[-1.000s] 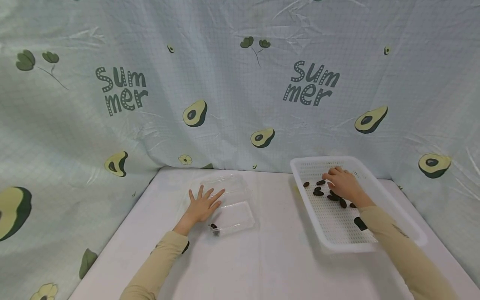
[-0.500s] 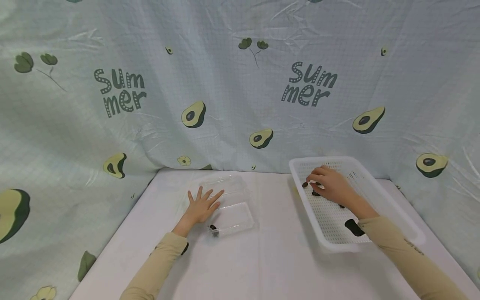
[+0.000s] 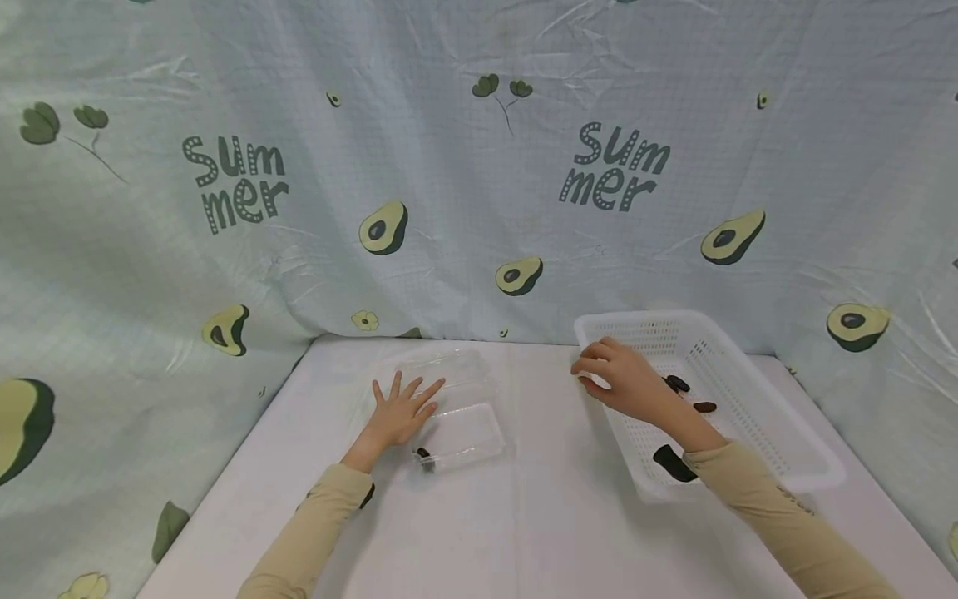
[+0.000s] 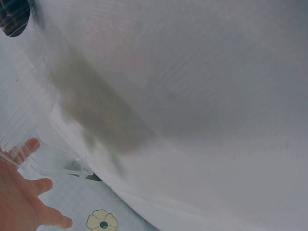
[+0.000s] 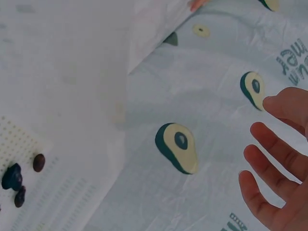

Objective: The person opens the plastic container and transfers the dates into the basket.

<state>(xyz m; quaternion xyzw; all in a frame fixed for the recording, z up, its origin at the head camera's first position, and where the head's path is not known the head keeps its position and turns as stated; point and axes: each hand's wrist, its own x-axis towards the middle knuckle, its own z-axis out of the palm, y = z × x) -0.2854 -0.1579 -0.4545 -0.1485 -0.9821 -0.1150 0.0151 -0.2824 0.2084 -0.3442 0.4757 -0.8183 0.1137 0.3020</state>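
My left hand lies with fingers spread over the clear plastic clamshell box, behind its front compartment. A dark oval fruit, date-like, shows in that compartment's front left corner and also as a dark fruit in the left wrist view. On the right, my right hand hangs over the left rim of the white perforated basket. Its thumb and fingers are bent; I cannot tell whether they pinch anything. Several dark reddish-brown oval fruits lie inside, partly hidden by this hand, including a cluster in the right wrist view.
The white table stretches between box and basket. A pale curtain printed with avocados and "summer" stands close behind and at both sides. A black band is at the right wrist.
The right hand has moved left from among the fruits to the basket's left rim, uncovering fruits farther right. My left hand and the clear box have stayed in place.
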